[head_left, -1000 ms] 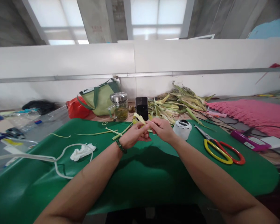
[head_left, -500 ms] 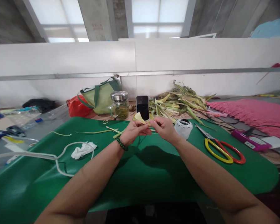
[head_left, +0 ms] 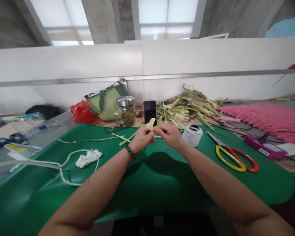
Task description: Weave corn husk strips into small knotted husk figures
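Note:
Between my fingertips stands a pale yellow piece of corn husk (head_left: pixel 150 124), folded so that its tips flare upward. My left hand (head_left: pixel 142 138), with a green bead bracelet at the wrist, pinches it from the left side. From the right, my right hand (head_left: pixel 170 134) is closed in a pinch at its base. Both hands are held above a green mat (head_left: pixel 167 193). Loose husk strips (head_left: pixel 124 139) lie left of my hands. Just behind the folded piece a dark phone (head_left: pixel 149 109) stands upright.
Scissors (head_left: pixel 231 154) with yellow and red handles lie at the right, near a white spool-like roll (head_left: pixel 192 135). Corn husks (head_left: pixel 189 105) are heaped at the back. A lidded glass jar (head_left: pixel 126 111), green bag (head_left: pixel 104 103), crumpled tissue (head_left: pixel 88 158) and white cord (head_left: pixel 61 173) are leftward.
The husk piece has turned from leaning left to standing upright with flared tips. My fingertips have come closer together around its base.

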`<control>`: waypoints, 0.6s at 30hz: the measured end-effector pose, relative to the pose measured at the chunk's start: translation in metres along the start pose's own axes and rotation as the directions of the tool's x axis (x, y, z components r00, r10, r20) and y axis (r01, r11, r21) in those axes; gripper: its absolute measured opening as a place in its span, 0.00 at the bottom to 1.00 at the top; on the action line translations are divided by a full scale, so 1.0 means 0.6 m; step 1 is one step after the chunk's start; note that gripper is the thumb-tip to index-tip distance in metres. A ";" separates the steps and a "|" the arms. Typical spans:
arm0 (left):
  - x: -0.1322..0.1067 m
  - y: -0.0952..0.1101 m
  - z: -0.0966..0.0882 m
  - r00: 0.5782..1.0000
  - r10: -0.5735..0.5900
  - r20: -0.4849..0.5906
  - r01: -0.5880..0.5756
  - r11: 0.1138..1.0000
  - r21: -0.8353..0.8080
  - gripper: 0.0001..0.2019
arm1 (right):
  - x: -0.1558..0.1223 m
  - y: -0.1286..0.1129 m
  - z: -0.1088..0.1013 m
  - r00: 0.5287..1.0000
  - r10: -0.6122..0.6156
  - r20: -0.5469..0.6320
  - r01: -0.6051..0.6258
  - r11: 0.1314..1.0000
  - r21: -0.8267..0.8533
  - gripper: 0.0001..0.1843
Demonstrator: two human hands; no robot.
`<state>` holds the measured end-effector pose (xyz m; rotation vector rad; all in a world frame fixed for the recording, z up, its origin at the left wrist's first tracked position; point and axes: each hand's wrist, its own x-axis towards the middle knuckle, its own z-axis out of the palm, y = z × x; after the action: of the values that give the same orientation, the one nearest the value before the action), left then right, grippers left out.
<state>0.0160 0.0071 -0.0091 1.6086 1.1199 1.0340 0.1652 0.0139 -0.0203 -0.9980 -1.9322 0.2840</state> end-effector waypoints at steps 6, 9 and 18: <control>-0.007 0.009 0.002 0.997 0.078 -0.024 -0.076 0.995 0.068 0.07 | -0.002 -0.001 -0.007 0.999 -0.002 -0.040 0.003 1.000 0.011 0.22; -0.011 0.010 0.003 0.996 0.077 -0.032 -0.074 0.992 0.106 0.06 | -0.001 0.000 -0.010 0.999 0.011 -0.032 -0.010 1.000 0.012 0.22; -0.011 0.011 -0.002 0.970 -0.065 0.234 0.121 0.965 -0.232 0.12 | 0.005 0.009 -0.005 0.997 0.068 -0.021 -0.066 0.996 0.066 0.21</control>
<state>0.0145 -0.0004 -0.0037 1.4205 0.8713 0.8671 0.1698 0.0187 -0.0196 -1.0197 -1.8589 0.3700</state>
